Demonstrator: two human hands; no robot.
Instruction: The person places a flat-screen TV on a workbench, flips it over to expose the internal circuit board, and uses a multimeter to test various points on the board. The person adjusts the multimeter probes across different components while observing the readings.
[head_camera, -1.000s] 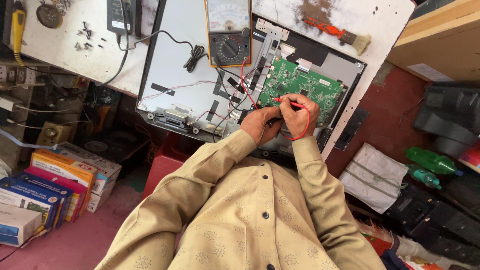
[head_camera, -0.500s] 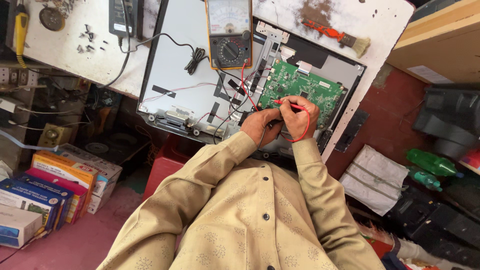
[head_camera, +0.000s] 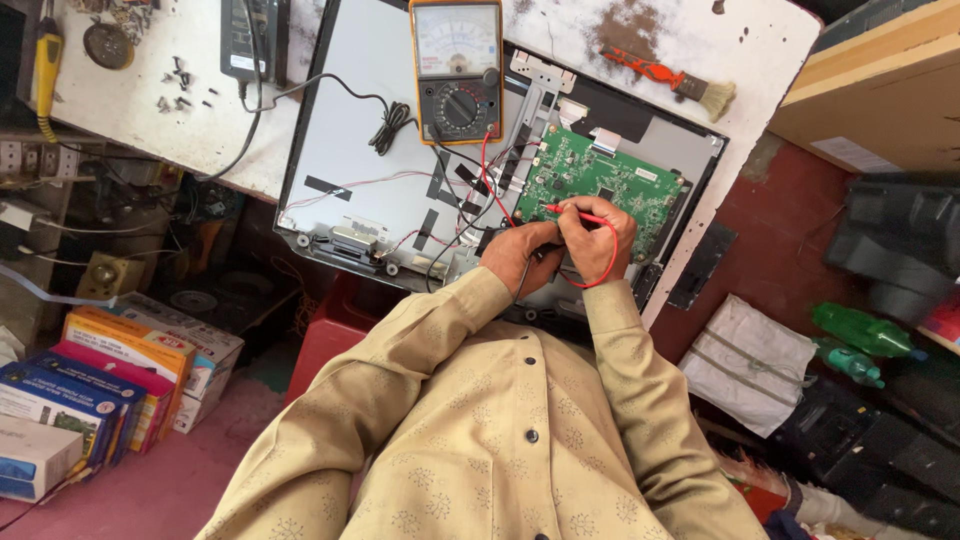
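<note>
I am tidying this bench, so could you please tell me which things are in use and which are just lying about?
In use: red probe in the right hand, left hand, green circuit board, analogue meter, opened screen panel.

Lying about: brush, black adapter, loose screws, yellow screwdriver.

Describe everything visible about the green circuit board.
The green circuit board is a flat rectangle studded with small components and a dark chip, lying mounted on the opened back of a flat screen panel. The right hand presses a red probe tip onto its lower edge. White ribbon connectors meet its upper edge.
</note>
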